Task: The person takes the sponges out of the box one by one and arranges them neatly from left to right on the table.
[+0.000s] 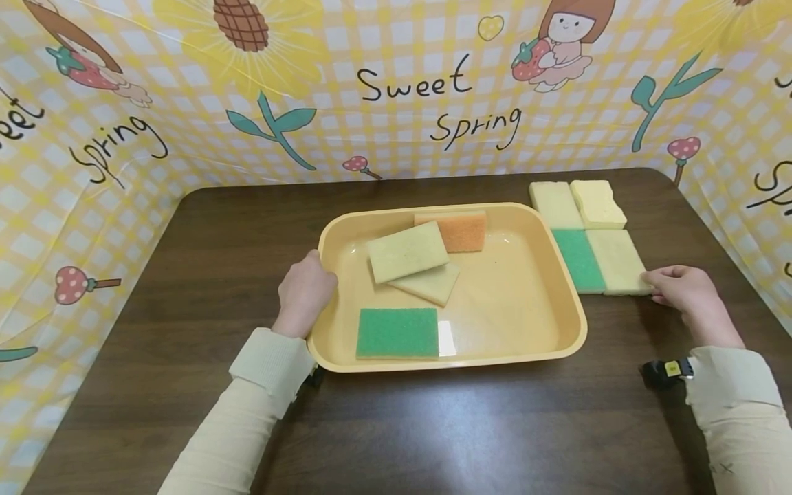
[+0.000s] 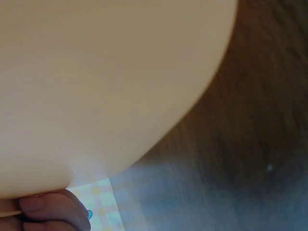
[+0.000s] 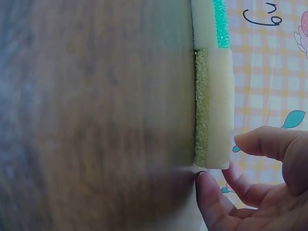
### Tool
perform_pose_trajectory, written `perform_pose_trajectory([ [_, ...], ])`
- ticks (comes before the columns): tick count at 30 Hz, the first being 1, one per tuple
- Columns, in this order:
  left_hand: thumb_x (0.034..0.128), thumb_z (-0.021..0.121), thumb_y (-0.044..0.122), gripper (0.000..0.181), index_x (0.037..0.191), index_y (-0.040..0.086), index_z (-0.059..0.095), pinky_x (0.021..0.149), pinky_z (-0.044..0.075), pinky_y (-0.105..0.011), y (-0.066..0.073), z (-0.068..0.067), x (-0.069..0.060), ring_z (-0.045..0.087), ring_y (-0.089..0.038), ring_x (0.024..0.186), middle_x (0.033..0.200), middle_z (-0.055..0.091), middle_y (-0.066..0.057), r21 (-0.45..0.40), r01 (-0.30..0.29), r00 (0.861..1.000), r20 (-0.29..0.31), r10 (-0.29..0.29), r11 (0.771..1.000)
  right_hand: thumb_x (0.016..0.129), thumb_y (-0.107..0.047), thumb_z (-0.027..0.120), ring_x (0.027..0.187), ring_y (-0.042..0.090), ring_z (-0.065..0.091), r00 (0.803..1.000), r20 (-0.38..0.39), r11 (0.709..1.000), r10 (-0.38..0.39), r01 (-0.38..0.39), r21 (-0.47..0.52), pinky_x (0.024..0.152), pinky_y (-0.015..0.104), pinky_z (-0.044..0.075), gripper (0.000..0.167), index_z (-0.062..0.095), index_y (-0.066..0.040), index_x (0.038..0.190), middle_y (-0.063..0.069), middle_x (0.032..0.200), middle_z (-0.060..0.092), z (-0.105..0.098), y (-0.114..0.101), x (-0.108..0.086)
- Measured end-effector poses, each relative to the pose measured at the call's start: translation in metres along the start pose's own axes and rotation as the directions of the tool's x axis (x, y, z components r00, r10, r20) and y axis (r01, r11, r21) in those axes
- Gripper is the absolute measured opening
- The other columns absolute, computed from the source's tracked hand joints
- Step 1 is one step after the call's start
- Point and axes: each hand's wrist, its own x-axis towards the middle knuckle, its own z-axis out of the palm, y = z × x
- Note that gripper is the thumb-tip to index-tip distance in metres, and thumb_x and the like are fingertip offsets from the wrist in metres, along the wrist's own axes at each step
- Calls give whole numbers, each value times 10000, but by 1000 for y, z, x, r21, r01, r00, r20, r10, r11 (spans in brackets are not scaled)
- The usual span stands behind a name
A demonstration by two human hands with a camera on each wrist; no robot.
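Note:
My left hand [image 1: 306,292] grips the left rim of a yellow plastic tray [image 1: 526,289]; its curled fingers [image 2: 53,211] show at the rim in the left wrist view. Inside the tray lie a green sponge [image 1: 397,333], a pale yellow sponge [image 1: 408,251] partly over another pale sponge [image 1: 430,285], and an orange sponge [image 1: 464,232]. On the table to the right, my right hand [image 1: 687,295] touches the near right corner of a pale sponge [image 1: 615,261]. In the right wrist view, fingertips meet that sponge's end, with the thumb near its upper face.
Beside the touched sponge lies a green-topped sponge [image 1: 579,261]. Behind them sit a pale sponge [image 1: 557,204] and a wavy-edged yellow sponge [image 1: 597,204], forming a block against the tray's right side. A patterned cloth [image 1: 421,117] stands behind the dark wooden table [image 1: 247,227].

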Motion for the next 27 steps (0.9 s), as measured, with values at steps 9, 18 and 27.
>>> perform_pose_trajectory([
  [9, 877, 395, 133, 408, 1237, -32, 494, 533, 432, -360, 0, 1, 1, 636, -310, 788, 960, 644, -227, 4, 5, 1000, 0, -5, 1000, 944, -455, 388, 859, 191, 514, 1000, 11, 998, 11, -11, -56, 684, 392, 399, 662, 389, 111, 1289, 112, 993, 528, -2, -6, -7],
  [18, 881, 394, 140, 433, 1270, -28, 480, 585, 463, -398, 0, 0, 0, 638, -320, 824, 983, 644, -230, 4, 4, 1000, 0, -4, 1000, 963, -432, 375, 1137, 494, 396, 992, -50, 988, -118, 113, -102, 799, 500, 409, 696, 320, 153, 1337, 399, 1358, 327, -1, -32, -18],
  [27, 878, 396, 134, 399, 1229, -26, 498, 551, 442, -371, 0, 0, 2, 639, -315, 808, 976, 645, -226, -2, 9, 1000, 4, -9, 1000, 978, -416, 385, 1226, 510, 373, 966, -57, 961, -251, 241, -138, 887, 576, 375, 663, 334, 122, 1361, 380, 1342, 382, 9, -73, -43],
])
